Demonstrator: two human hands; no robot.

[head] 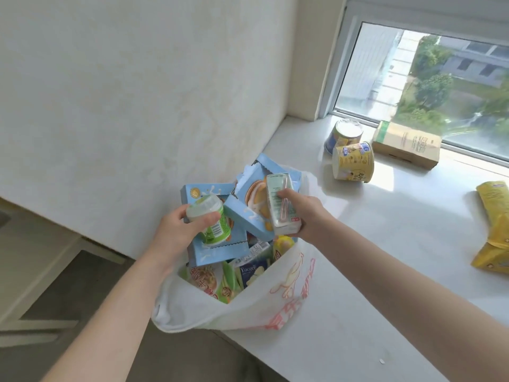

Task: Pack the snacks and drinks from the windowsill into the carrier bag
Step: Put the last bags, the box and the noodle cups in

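On white windowsill (399,244), carrier bag (261,310), window (413,78) beyond

Lighting: bright daylight from window (429,86), upper right. Glare on windowsill (399,216). Soft shadows lower left. Slight blur; wide-angle bending at edges.

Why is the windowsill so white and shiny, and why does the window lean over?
Head view: daylight through the window glares off the windowsill, brightest beside the yellow cup; the wide lens makes the window frame lean; the bottle and carton look fairly sharp, the trees outside blurry.
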